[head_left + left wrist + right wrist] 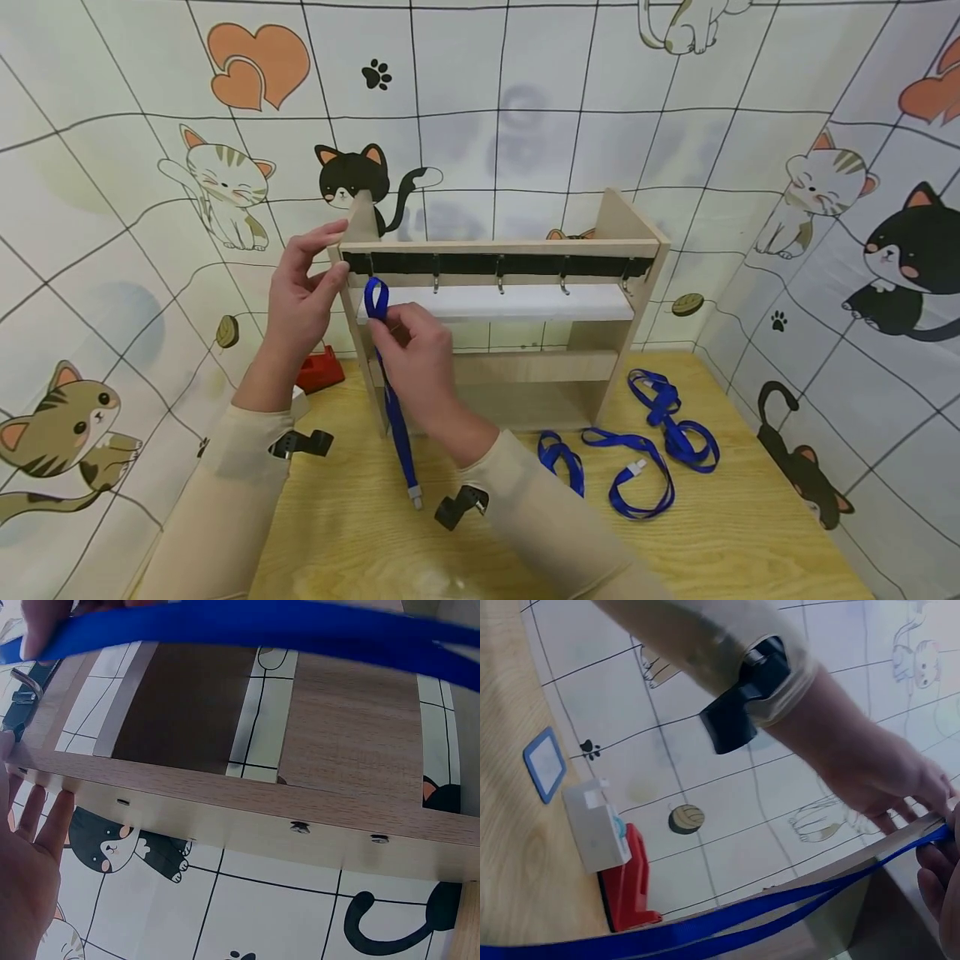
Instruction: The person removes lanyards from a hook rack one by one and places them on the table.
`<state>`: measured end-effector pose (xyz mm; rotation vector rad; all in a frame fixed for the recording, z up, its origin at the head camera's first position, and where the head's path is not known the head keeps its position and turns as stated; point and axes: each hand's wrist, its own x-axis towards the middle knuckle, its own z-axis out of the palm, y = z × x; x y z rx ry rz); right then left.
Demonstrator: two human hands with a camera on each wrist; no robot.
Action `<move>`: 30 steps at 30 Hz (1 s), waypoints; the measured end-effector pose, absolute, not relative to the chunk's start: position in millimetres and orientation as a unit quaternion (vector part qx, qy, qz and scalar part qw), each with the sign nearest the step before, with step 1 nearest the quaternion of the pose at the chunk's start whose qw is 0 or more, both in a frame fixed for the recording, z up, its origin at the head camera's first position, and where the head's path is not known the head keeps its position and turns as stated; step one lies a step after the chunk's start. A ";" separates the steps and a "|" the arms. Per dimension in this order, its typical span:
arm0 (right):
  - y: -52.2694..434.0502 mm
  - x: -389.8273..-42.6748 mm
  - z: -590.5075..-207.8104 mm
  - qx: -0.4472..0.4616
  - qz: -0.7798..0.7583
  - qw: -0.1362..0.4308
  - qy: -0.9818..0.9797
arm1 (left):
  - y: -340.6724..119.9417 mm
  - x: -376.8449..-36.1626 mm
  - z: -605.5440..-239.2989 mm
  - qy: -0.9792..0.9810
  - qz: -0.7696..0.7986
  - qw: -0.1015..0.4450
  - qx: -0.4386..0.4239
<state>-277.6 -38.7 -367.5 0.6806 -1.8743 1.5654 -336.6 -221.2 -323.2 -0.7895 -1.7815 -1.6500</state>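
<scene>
A wooden rack (517, 247) stands on the table with a row of metal hooks (500, 283) on a black strip. My left hand (330, 250) rests with straight fingers against the rack's top left corner; the left wrist view shows the fingers (45, 825) flat on the board's edge (225, 795). My right hand (386, 321) pinches the loop of a blue lanyard (396, 417) right below the leftmost hook (370, 268). The strap hangs down to its clip near the table. The lanyard (300, 626) crosses the top of the left wrist view and the lanyard (742, 919) the bottom of the right wrist view.
Several more blue lanyards (663, 417) lie on the wooden table (750, 533) to the right of the rack. A red object (321, 369) sits left of the rack, beside a white box (592, 829) and a blue card (546, 763). Cat-print sheets wall in the table.
</scene>
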 end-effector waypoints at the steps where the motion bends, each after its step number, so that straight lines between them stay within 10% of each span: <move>1: -36.1 -276.2 -363.9 0.260 0.594 0.297 -0.701 | -221.2 -336.7 -323.0 -0.669 -0.618 0.290 -0.295; 30: 86.4 -251.4 -309.4 0.343 0.578 0.257 -0.695 | -221.2 -334.9 -323.3 -0.675 -0.621 0.281 -0.284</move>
